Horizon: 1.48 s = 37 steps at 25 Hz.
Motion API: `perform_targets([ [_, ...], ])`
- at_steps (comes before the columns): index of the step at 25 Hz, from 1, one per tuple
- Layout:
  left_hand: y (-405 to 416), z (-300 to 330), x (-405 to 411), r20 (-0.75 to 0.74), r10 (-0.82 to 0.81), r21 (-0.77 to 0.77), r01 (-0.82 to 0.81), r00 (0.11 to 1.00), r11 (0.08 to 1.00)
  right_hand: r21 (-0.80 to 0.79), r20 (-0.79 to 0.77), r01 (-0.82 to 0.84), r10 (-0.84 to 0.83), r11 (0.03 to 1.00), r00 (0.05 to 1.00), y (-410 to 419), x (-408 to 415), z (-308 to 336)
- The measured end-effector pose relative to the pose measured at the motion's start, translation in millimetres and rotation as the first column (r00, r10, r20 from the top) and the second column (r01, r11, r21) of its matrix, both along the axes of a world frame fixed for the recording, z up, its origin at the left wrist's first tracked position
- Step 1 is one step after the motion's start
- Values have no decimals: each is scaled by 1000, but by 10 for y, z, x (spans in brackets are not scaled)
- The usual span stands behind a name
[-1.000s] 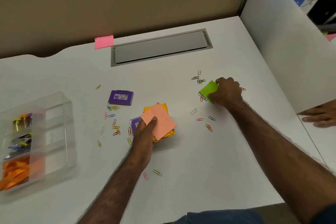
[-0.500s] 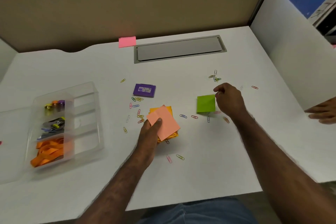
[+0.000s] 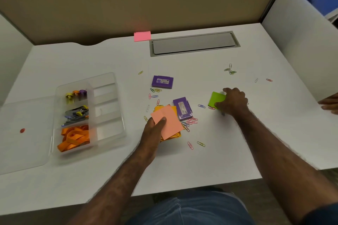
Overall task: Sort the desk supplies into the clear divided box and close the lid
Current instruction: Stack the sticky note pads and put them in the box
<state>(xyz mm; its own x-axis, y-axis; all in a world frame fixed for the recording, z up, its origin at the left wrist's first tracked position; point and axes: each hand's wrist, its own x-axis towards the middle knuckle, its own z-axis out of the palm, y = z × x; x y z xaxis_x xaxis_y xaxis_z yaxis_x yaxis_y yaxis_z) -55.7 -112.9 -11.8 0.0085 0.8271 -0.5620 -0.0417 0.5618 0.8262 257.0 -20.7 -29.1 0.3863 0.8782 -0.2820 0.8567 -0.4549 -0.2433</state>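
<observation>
The right hand (image 3: 233,101) has been dragging the green sticky pad (image 3: 215,99) across the worktop (image 3: 228,151) toward the left hand (image 3: 155,129), so the pads are being gathered before boxing. Its fingers are curling closed around the pad's right edge. The left fingers are gripping the peach-and-orange pad stack (image 3: 169,120), thumb pressing on top. The clear divided box (image 3: 108,107) is sitting open, well left of both hands.
</observation>
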Motion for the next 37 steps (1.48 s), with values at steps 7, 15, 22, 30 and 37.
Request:
perform_targets([
  [7, -74, 22, -253, 31, -23, 42, 22, 999, 999, 265, -294, 100, -19, 959, 956, -195, -343, 339],
  [15, -68, 103, -226, 17, -31, 34, 31, 999, 999, 225, -706, -149, 267, 963, 656, -573, -1139, 1007],
  [22, 24, 310, -93, 117, 168, 21, -171, 979, 985, 220, -704, -42, 189, 975, 685, -555, -1496, 912],
  [30, 27, 318, 108, 70, 229, 163, -237, 971, 958, 221, -666, -177, 281, 959, 691, -753, -1652, 725],
  [37, 92, 304, 118, 79, 309, 114, -317, 948, 942, 230, -780, -308, 364, 923, 510, -822, -1840, 597],
])
